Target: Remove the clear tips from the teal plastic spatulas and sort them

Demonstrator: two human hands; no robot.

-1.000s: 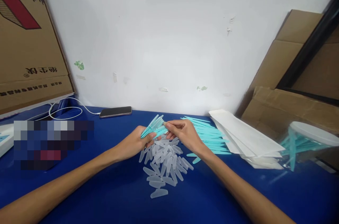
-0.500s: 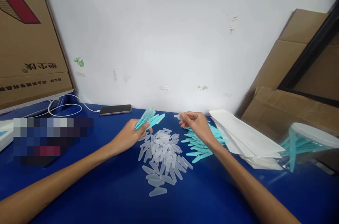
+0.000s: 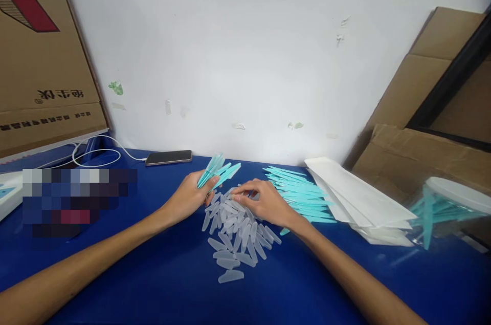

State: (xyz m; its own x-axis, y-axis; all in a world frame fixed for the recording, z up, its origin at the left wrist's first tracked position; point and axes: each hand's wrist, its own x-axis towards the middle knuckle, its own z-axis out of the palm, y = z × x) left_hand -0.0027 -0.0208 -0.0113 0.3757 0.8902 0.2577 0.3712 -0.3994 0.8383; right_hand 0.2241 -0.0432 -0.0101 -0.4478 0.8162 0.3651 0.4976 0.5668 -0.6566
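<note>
My left hand (image 3: 192, 191) is closed around a bundle of slim turquoise eyebrow razors (image 3: 218, 171), which fan out above the thumb; some of their tips look clear. A heap of frosted clear plastic caps (image 3: 233, 230) lies on the blue table between my arms. At the heap's far side, my right hand (image 3: 263, 201) pinches with thumb and forefinger at a clear cap, mostly hidden by the fingertips. Just beyond my right wrist, a pile of turquoise razors (image 3: 303, 193) is spread, partly covered by the hand.
White paper sleeves (image 3: 356, 194) are stacked to the right, beside a clear tub (image 3: 456, 207) of turquoise razors with a white rim. A phone (image 3: 169, 157) on a white cable lies by the wall. Cardboard (image 3: 46, 59) stands at left, more cardboard (image 3: 399, 146) at right.
My right hand has moved left and down, from above the razor pile to the heap of caps. My left hand keeps its bundle in nearly the same place.
</note>
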